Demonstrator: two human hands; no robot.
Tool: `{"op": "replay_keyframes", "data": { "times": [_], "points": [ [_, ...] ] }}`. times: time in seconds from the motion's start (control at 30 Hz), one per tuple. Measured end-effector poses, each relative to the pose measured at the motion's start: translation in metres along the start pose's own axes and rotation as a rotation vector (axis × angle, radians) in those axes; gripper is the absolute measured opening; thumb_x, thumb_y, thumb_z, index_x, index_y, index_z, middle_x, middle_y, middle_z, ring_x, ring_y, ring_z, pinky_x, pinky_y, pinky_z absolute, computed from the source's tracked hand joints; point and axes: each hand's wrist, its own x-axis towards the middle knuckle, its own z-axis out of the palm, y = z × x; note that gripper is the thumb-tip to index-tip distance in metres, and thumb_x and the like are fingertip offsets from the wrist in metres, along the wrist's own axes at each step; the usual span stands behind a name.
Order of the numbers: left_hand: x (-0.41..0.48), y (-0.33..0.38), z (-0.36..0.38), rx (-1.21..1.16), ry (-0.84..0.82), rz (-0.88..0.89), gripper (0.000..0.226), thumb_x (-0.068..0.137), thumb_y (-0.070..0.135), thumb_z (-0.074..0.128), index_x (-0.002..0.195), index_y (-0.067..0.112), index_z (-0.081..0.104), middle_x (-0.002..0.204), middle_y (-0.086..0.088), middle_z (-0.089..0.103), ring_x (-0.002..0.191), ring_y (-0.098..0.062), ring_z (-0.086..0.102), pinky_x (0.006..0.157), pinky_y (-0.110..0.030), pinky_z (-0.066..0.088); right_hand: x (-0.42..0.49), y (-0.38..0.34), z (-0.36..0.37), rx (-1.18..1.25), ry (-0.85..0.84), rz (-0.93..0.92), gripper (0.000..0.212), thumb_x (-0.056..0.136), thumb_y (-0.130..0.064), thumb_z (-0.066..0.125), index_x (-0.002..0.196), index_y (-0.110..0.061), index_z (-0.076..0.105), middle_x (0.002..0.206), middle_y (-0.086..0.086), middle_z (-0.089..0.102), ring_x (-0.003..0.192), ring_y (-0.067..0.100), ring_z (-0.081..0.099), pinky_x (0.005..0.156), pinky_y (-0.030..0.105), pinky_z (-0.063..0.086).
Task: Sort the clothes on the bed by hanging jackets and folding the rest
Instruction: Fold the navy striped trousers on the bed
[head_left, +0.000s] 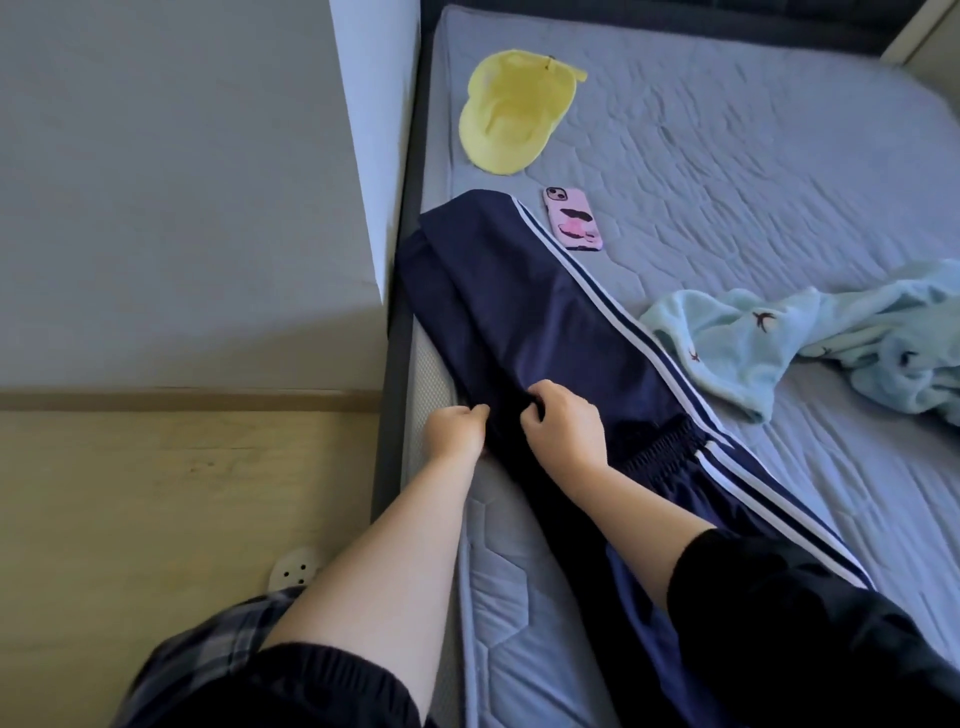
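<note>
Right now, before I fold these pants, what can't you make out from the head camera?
Head view only:
1. Navy pants: near end runs off the bottom edge, partly under the black right sleeve.
2. Light blue garment: cut off by the right edge and crumpled; its type is unclear.
3. Left hand and right hand: fingertips curl into the pants' fabric, hidden.
4. Phone: lies face down, screen hidden.

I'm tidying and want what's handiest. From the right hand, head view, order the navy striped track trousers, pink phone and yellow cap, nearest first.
1. Navy striped track trousers: gripped by the right hand, along the mattress left edge.
2. Pink phone: beyond the hand, right of the trousers' far end.
3. Yellow cap: farthest, further up the mattress.
</note>
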Motion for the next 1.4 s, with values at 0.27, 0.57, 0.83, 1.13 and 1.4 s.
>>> {"op": "replay_keyframes", "data": {
  "times": [0.27, 0.57, 0.83, 1.13, 1.4],
  "points": [
    [-0.001, 0.025, -0.02, 0.069, 0.301, 0.268, 0.009, 0.079, 0.011, 0.058, 0.075, 0.018, 0.063, 0.073, 0.004, 0.062, 0.071, -0.019, 0.055, 0.06, -0.024, 0.034, 0.005, 0.003, 0.002, -0.096, -0.387, -0.142, 0.033, 0.089, -0.022, 0.053, 0.12, -0.019, 0.066, 0.118, 0.001, 0.068, 0.109, 0.024, 0.061, 0.092, 0.031, 0.045],
    [0.011, 0.046, 0.012, 0.208, 0.018, 0.253, 0.042, 0.091, 0.016, 0.049, 0.132, 0.01, 0.053, 0.122, -0.009, 0.063, 0.11, -0.029, 0.06, 0.093, -0.035, 0.048, 0.06, 0.024, -0.02, -0.182, 0.06, 0.021, 0.043, 0.087, -0.017, 0.056, 0.128, -0.006, 0.053, 0.131, 0.013, 0.047, 0.118, 0.033, 0.042, 0.098, 0.04, 0.034],
    [0.016, 0.065, 0.024, -0.17, -0.168, 0.013, 0.013, 0.089, 0.021, 0.061, 0.092, 0.008, 0.062, 0.098, -0.008, 0.064, 0.087, -0.025, 0.058, 0.084, -0.036, 0.05, 0.099, 0.086, -0.054, -0.03, -0.068, 0.452, 0.037, 0.091, -0.029, 0.053, 0.112, 0.001, 0.058, 0.108, 0.019, 0.062, 0.106, 0.035, 0.056, 0.081, 0.033, 0.04],
    [0.001, 0.051, 0.012, -0.33, 0.221, 0.204, 0.033, 0.077, 0.007, 0.049, 0.055, 0.016, 0.026, 0.048, 0.008, 0.027, 0.048, -0.013, 0.022, 0.047, -0.029, 0.018, 0.106, 0.068, -0.046, 0.092, -0.056, 0.325, 0.023, 0.084, -0.01, 0.049, 0.062, -0.011, 0.042, 0.06, 0.001, 0.044, 0.062, 0.022, 0.041, 0.056, 0.032, 0.029],
    [0.033, 0.068, 0.006, -0.373, -0.065, 0.041, 0.036, 0.088, 0.02, 0.055, 0.123, 0.011, 0.058, 0.119, -0.004, 0.063, 0.11, -0.026, 0.058, 0.097, -0.04, 0.047, 0.122, 0.066, -0.044, 0.053, -0.214, 0.374, 0.029, 0.087, -0.018, 0.051, 0.06, -0.012, 0.043, 0.06, 0.001, 0.044, 0.065, 0.022, 0.045, 0.059, 0.03, 0.032]
  ]
}}
